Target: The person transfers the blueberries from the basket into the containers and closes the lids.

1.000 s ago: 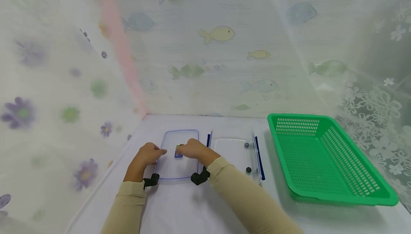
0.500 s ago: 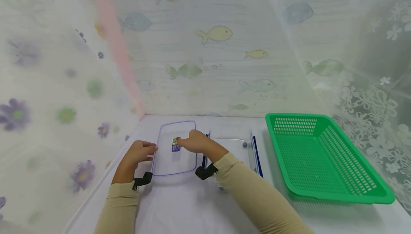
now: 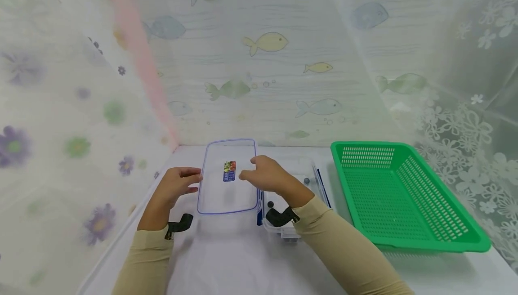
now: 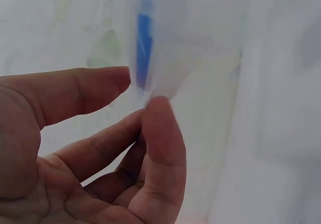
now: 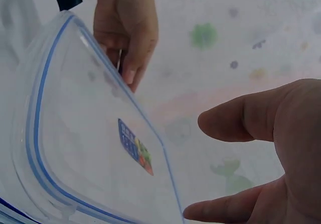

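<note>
A clear plastic lid (image 3: 214, 196) with a blue seal line and a small colourful label (image 3: 229, 171) is raised and tilted above the table. My left hand (image 3: 176, 187) pinches its left edge; the left wrist view shows that edge, blurred (image 4: 144, 48), between thumb and fingers. Close to the lid's right side is my right hand (image 3: 271, 178), thumb and finger spread apart, with one fingertip at the lid's edge in the right wrist view. A clear container (image 3: 297, 164) with blue side clips stands behind my right wrist. Two dark balls (image 3: 306, 181) show inside it.
A large green plastic basket (image 3: 388, 200) stands right of the container on the white-covered table (image 3: 226, 259). Curtains printed with fish (image 3: 267, 43) and flowers (image 3: 77, 146) hang behind and to the left.
The lid has risen from the table and tilted up, shifting slightly right. My right hand has moved off the label toward the lid's right edge. One ball appears farther left in the container.
</note>
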Demonstrator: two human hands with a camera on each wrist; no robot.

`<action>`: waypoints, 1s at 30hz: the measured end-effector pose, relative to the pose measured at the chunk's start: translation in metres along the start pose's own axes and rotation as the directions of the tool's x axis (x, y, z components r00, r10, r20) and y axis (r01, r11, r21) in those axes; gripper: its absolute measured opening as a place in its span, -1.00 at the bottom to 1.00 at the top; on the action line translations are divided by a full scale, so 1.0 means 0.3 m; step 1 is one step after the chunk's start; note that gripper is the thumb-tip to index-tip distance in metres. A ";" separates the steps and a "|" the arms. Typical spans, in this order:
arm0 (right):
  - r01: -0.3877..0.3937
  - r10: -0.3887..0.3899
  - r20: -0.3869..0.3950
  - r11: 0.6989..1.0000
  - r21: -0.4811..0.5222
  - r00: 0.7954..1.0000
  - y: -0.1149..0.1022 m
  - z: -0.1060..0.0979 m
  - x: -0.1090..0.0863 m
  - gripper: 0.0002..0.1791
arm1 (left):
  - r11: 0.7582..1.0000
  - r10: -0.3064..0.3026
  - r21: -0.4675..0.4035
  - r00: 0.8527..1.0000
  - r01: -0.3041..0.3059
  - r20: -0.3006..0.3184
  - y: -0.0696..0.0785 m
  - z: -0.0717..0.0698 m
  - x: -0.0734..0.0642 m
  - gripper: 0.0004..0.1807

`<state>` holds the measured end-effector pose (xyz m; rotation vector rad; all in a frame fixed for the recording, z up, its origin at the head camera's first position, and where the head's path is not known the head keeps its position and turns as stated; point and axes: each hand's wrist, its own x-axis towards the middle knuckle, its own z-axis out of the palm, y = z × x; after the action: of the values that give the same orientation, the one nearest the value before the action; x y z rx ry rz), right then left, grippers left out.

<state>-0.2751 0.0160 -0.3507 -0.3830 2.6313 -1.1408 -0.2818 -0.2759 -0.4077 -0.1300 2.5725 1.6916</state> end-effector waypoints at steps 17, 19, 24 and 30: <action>-0.090 0.102 -0.249 0.994 0.062 0.963 0.222 -0.113 -0.124 -0.46 | 0.994 0.060 -0.093 0.995 -0.052 0.081 0.109 0.205 0.004 -0.54; -0.103 0.118 -0.280 0.992 0.066 0.953 0.262 -0.117 -0.132 -0.48 | 0.993 0.067 -0.103 0.993 -0.057 0.093 0.115 0.240 0.012 -0.55; -0.105 0.116 -0.353 0.993 0.051 0.929 0.338 -0.142 -0.151 -0.46 | 0.995 0.061 -0.086 0.992 -0.052 0.109 0.131 0.318 0.031 -0.57; -0.100 0.107 -0.378 0.994 0.039 0.920 0.387 -0.192 -0.173 -0.43 | 0.994 0.047 -0.106 0.990 -0.033 0.132 0.152 0.388 0.044 -0.63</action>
<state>-0.2615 0.1488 -0.3920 -0.0131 2.9216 -1.3163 -0.2992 -0.1516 -0.4134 0.0297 2.4078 1.7821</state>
